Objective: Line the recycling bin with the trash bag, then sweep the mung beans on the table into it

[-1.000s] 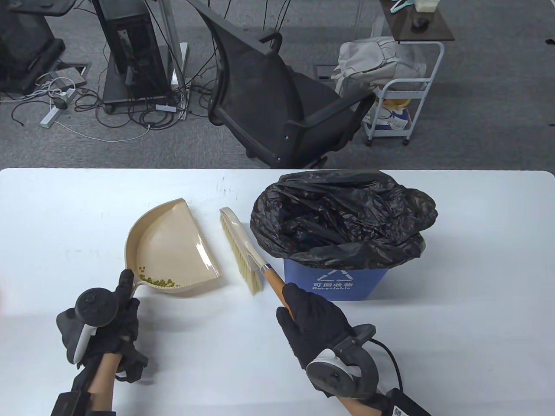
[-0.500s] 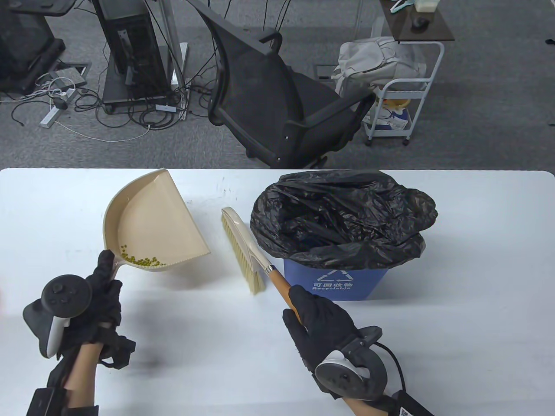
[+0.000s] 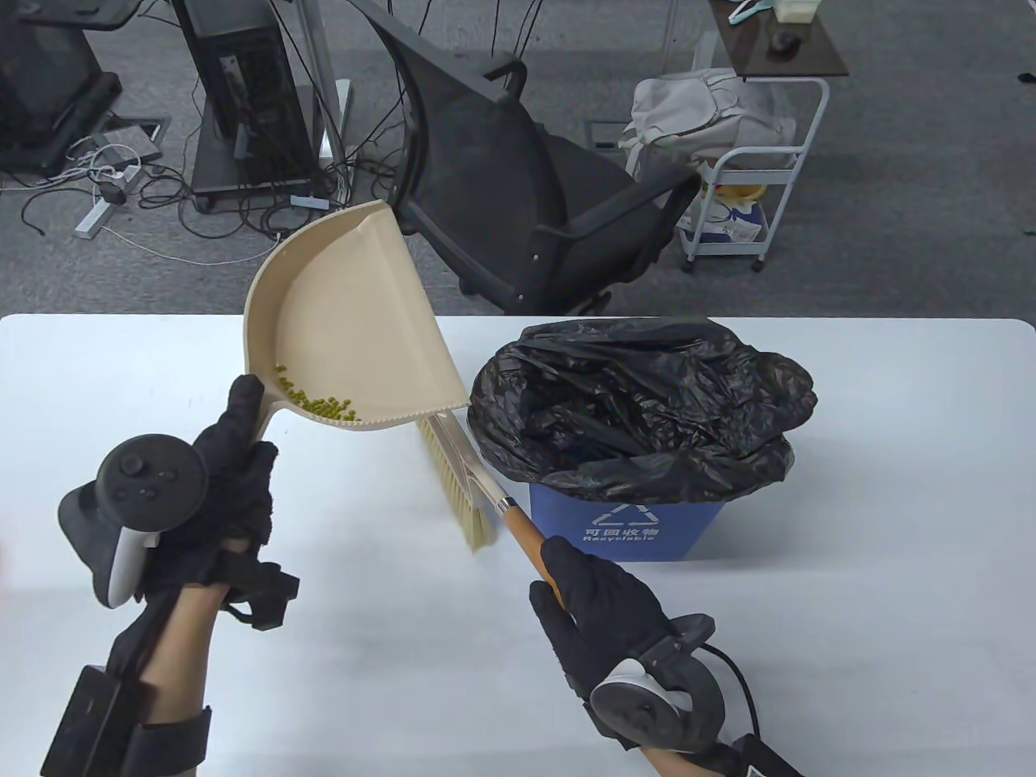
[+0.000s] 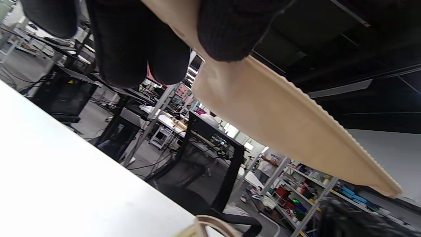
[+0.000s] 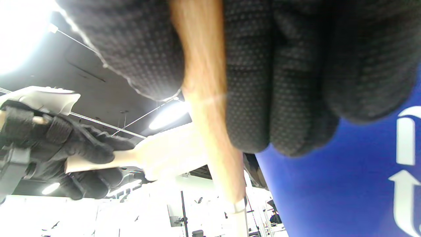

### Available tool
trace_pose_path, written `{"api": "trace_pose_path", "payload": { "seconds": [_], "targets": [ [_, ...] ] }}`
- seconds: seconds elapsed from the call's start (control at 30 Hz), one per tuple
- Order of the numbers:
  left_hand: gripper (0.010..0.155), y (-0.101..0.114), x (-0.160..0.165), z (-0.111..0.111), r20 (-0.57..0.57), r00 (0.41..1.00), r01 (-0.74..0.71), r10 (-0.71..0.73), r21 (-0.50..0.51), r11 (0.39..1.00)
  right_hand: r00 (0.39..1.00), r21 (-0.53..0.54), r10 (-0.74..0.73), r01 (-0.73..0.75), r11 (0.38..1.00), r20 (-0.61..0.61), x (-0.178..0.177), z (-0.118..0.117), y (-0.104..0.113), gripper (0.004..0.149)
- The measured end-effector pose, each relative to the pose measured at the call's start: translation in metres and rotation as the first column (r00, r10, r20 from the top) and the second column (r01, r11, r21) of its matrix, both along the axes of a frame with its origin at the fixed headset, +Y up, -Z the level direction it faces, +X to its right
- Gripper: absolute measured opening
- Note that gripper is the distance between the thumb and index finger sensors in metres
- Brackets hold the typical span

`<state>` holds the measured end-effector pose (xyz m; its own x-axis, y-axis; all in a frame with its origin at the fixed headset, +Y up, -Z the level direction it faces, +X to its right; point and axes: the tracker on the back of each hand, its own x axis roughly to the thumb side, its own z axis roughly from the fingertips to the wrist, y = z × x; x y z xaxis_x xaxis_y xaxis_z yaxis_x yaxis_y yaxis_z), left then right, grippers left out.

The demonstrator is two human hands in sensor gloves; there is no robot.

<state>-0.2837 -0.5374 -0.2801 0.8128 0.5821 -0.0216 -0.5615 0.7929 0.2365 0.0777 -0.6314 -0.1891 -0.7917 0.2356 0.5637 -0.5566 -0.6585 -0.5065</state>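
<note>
My left hand (image 3: 231, 477) grips the handle of a beige dustpan (image 3: 348, 324), lifted off the table just left of the bin. Several green mung beans (image 3: 320, 403) lie in the pan's low corner near the handle. The blue recycling bin (image 3: 627, 526) stands at centre right, lined with a black trash bag (image 3: 639, 405) folded over its rim. My right hand (image 3: 587, 603) holds the wooden handle of a beige hand brush (image 3: 457, 477), whose bristles rest on the table beside the bin. From below, the left wrist view shows the dustpan (image 4: 289, 125); the right wrist view shows the brush handle (image 5: 210, 108).
The white table (image 3: 890, 566) runs the full width of the view. Behind its far edge stand a black office chair (image 3: 518, 186), a white trolley (image 3: 745, 202) with a bag on it, and a computer stand with cables (image 3: 251, 105).
My left hand has lifted the dustpan off the table and carried it up and right, toward the bin. The beans have stayed in its low corner. The right hand and brush have barely moved.
</note>
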Motion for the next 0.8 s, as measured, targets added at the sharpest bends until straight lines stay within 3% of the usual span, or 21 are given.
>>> {"api": "trace_pose_path", "payload": {
  "seconds": [0.43,0.8],
  "targets": [
    [0.065,0.021,0.075,-0.024,0.043,0.991,0.123,-0.124,0.031,0.992,1.0,-0.003,-0.001,0.001,1.0,0.001,0.0,0.001,-0.001,0.053],
    [0.066,0.018,0.097,-0.031,0.003,0.97,0.242,-0.243,0.096,0.966,1.0,-0.008,-0.008,0.008,1.0,-0.004,0.0,0.003,-0.002,0.053]
  ]
}}
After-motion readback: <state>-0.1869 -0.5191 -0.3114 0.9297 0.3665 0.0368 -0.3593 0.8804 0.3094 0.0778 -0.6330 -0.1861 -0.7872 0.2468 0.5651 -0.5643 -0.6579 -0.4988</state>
